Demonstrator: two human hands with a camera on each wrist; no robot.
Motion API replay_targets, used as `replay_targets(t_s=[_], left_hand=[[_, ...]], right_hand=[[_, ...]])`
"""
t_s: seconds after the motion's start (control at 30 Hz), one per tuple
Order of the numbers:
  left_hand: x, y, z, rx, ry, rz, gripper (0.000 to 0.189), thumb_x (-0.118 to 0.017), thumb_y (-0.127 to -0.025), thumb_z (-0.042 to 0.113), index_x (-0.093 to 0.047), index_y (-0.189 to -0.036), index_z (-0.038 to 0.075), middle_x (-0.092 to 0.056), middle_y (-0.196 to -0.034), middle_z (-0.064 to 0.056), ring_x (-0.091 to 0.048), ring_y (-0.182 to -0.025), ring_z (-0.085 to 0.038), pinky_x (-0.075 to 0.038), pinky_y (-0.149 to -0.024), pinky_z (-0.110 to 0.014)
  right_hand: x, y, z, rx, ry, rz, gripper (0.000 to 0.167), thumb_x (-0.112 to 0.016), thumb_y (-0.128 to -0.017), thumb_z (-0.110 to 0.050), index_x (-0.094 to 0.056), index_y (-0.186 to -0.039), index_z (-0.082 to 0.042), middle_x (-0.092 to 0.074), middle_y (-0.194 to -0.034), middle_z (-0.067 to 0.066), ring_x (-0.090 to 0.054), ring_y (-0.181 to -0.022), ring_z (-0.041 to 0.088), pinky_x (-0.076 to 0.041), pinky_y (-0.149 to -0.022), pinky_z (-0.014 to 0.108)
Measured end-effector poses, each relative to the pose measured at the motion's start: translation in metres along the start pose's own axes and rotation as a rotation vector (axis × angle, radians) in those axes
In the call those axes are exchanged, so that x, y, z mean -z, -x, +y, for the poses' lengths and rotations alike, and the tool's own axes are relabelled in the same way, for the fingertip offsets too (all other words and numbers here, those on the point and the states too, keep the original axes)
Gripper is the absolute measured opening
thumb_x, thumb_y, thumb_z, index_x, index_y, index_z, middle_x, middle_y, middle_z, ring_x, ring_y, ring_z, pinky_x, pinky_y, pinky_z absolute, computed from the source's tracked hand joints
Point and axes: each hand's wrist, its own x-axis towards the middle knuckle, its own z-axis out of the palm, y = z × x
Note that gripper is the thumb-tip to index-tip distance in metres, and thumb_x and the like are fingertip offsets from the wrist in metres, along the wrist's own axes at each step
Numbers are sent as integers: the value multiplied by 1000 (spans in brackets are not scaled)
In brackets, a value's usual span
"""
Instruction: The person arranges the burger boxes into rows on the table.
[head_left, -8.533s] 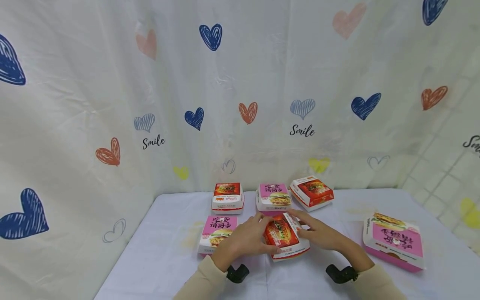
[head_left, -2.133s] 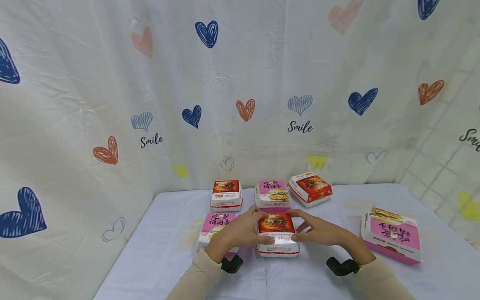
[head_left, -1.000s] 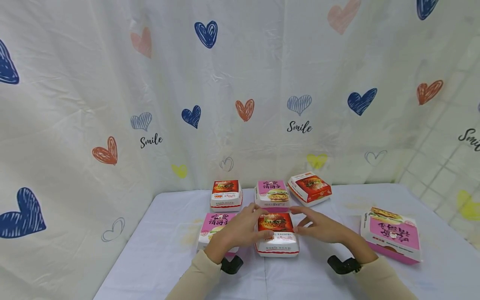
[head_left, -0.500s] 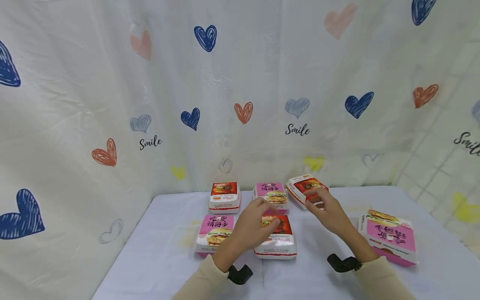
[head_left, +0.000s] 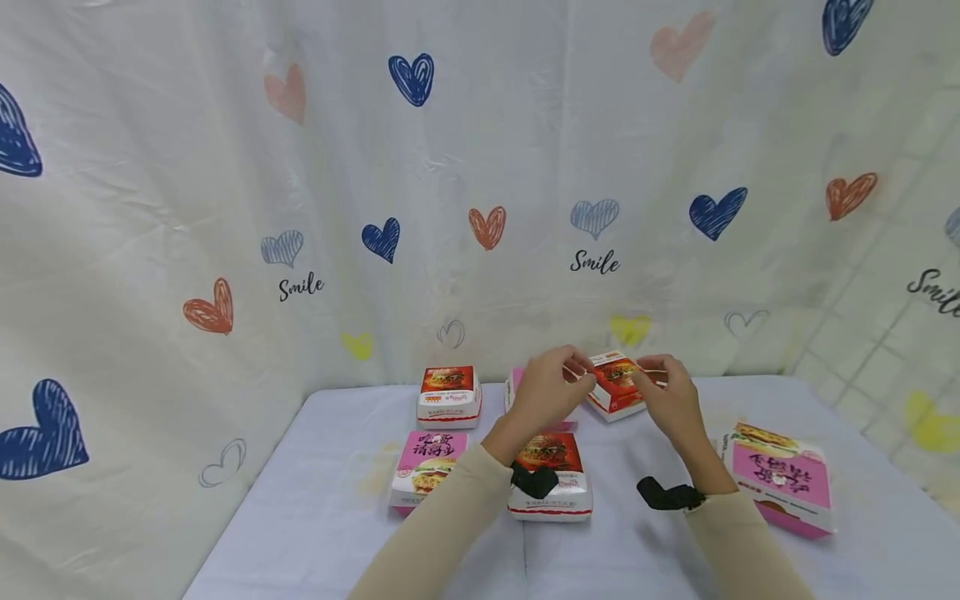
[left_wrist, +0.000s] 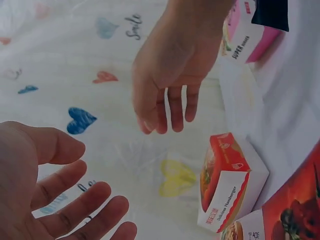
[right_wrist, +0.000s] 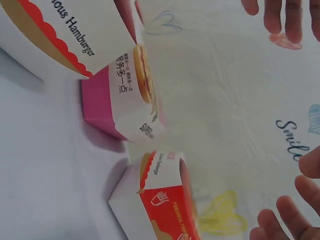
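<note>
A red-and-white hamburger box [head_left: 617, 385] sits askew at the back right of the table. My left hand [head_left: 546, 390] hovers at its left side, fingers relaxed, and my right hand [head_left: 672, 402] at its right side. In the left wrist view, this red box [left_wrist: 234, 182] stands below and apart from my right hand [left_wrist: 170, 75], with my left hand [left_wrist: 55, 185] off to the side. The right wrist view also has free air between the box [right_wrist: 167, 200] and my fingers. Behind my left hand, a pink burger box [head_left: 512, 387] is mostly hidden.
Another red box [head_left: 551, 502] stands at front centre, partly under my left wrist strap. A pink box [head_left: 429, 462] lies left of it, with a red box [head_left: 448, 398] behind. At far right a pink box [head_left: 783, 483] lies angled. A heart-printed curtain backs the table.
Both hands have left the front-centre red box, which earlier got straightened. They have moved back and right to either side of the back-right red box.
</note>
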Motion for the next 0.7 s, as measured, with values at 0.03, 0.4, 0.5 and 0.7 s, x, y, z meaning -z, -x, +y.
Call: replay_targets(t_s=[0.03, 0.4, 0.5, 0.7], left_hand=[[-3, -6, 0, 30, 18, 8, 14, -69, -96, 27, -71, -107, 21, -70, -100, 8, -61, -87, -5, -52, -73, -21], [-55, -41, 3, 369, 243, 62, 21, -70, -96, 41, -67, -109, 25, -67, -112, 2, -62, -96, -13, -57, -84, -33], [-70, -44, -1, 359, 133, 39, 24, -70, -95, 39, -66, -111, 21, -64, -118, -2, -60, -99, -14, -54, -86, -33], [-93, -44, -6, 420, 0, -41, 40, -67, -96, 40, -63, -125, 12, -57, -132, -11, -58, -116, -22, -50, -100, -40]], right_hand=[[0, -2, 2, -29, -9, 12, 43, -51, -105, -27, -51, -138, 0, -49, -142, 23, -50, -130, 40, -44, -107, 56], [-2, -18, 32, -165, 0, 17, 53, -56, -103, -22, -42, -148, 2, -36, -153, 27, -37, -141, 45, -37, -112, 60], [-1, -19, 41, -188, 7, -2, 58, -56, -103, -23, -36, -152, 2, -32, -157, 29, -35, -143, 47, -38, -112, 60], [1, -21, 57, -205, 29, -90, 70, -54, -105, -26, -22, -159, 3, -22, -163, 31, -28, -148, 50, -35, -115, 62]])
